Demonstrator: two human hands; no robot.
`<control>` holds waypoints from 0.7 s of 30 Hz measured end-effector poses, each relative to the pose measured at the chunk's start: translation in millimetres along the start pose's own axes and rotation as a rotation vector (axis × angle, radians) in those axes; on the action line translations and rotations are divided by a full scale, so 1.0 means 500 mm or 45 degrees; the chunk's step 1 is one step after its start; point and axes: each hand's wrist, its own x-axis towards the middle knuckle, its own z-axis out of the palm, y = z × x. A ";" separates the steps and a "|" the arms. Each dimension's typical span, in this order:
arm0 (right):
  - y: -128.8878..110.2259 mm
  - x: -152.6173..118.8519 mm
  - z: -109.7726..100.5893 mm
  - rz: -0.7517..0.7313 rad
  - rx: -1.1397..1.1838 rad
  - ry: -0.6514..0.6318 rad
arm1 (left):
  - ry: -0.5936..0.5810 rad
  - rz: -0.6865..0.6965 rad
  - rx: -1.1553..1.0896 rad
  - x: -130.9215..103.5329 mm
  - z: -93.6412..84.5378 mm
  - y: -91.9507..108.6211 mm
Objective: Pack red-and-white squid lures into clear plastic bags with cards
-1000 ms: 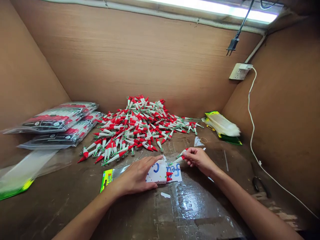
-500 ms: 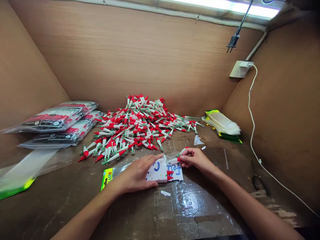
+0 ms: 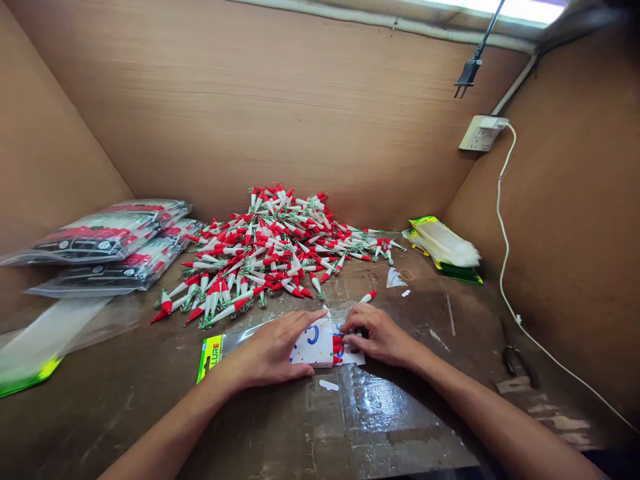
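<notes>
Where the sleeve (image 3: 323,355) ends, red tips (image 3: 337,349) protrude.

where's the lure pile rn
In the head view, the lure pile sits just left of centre, beyond the left hand and right of the stacked bags.

Card sleeve (image 3: 323,348) smooth, paper-like; stacked bags (image 3: 103,245) glossy plastic; back wall (image 3: 300,107) matt.

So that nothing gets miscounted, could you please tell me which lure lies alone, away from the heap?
The red-and-white lure just beyond the right hand; the others in view crowd the heap or poke from the white sleeve.
</notes>
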 end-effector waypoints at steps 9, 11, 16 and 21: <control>0.108 -0.002 -0.060 0.260 -0.515 0.108 | -0.047 -0.023 0.021 -0.003 -0.005 0.005; 0.100 -0.002 -0.062 0.294 -0.472 0.132 | -0.044 -0.017 0.019 -0.003 -0.005 0.004; 0.063 0.003 -0.069 0.488 0.202 0.055 | -0.040 -0.001 0.007 -0.002 -0.004 0.002; 0.047 0.004 -0.068 0.593 0.671 -0.018 | -0.027 0.009 -0.017 -0.003 -0.001 -0.002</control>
